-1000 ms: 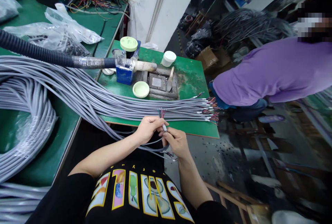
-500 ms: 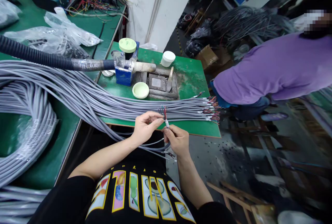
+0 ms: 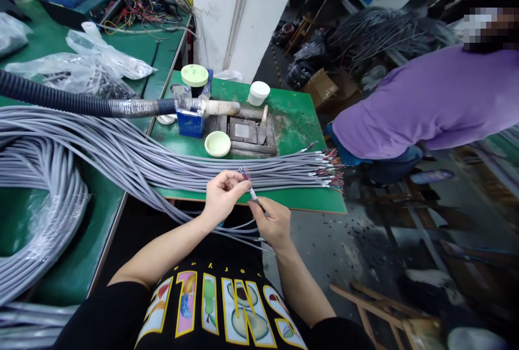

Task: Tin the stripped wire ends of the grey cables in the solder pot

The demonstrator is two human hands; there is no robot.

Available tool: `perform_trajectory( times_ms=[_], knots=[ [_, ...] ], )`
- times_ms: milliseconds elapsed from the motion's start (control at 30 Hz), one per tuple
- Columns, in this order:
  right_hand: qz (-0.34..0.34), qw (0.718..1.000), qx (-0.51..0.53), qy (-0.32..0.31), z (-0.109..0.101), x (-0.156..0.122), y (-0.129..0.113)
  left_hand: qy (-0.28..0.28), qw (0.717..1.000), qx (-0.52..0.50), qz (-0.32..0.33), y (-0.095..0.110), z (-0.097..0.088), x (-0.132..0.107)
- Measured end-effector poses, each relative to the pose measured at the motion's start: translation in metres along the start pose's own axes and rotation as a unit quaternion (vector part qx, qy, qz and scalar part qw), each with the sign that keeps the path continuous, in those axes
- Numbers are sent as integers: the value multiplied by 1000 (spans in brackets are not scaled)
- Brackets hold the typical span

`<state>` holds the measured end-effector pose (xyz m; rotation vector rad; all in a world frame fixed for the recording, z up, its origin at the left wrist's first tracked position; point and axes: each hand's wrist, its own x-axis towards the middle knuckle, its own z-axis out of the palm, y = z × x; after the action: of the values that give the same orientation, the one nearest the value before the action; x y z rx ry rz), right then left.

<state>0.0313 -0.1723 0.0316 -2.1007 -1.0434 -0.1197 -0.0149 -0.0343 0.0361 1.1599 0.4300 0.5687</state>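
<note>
Both hands have shifted slightly left; with our left hand (image 3: 221, 196) pinched on the coloured wires (image 3: 244, 173) and our right hand (image 3: 272, 223) clamped on the grey cable (image 3: 253, 195) over the desk (image 3: 300, 201) edge, we should steady the jacket and separate the cores gently.

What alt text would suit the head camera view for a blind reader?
Two bare hands hold one thin grey cable at a green table's edge: the right hand grips its sheath, the left hand pinches its coloured wires. A bundle of grey cables lies across the table; a person in purple bends nearby.
</note>
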Motion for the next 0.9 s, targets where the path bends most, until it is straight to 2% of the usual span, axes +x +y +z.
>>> perform_trajectory(
  times_ms=[200, 367, 467, 533, 633, 700, 767, 900],
  knots=[
    [-12, 1000, -11, 0, 1, 1, 2, -23, 998, -61, -14, -10, -6, 3],
    [16, 1000, 17, -16, 0, 0, 2, -22, 998, -57, -31, -16, -7, 6],
    [61, 996, 63, -33, -1, 0, 2, -28, 997, -57, -33, -15, -6, 8],
    [125, 979, 148, -62, -2, 2, 3, -31, 997, -60, -41, -13, -5, 9],
    [220, 917, 307, -129, -4, 11, 6, -36, 996, -63, -59, -9, -3, 7],
    [242, 882, 371, -158, -5, 19, 6, -44, 995, -62, -65, -6, 0, 5],
    [244, 867, 405, -158, -5, 27, 6, -58, 995, -58, -61, -4, 1, 2],
    [236, 857, 445, -103, -2, 39, 3, -66, 996, -42, -41, -1, 1, 1]
  ],
)
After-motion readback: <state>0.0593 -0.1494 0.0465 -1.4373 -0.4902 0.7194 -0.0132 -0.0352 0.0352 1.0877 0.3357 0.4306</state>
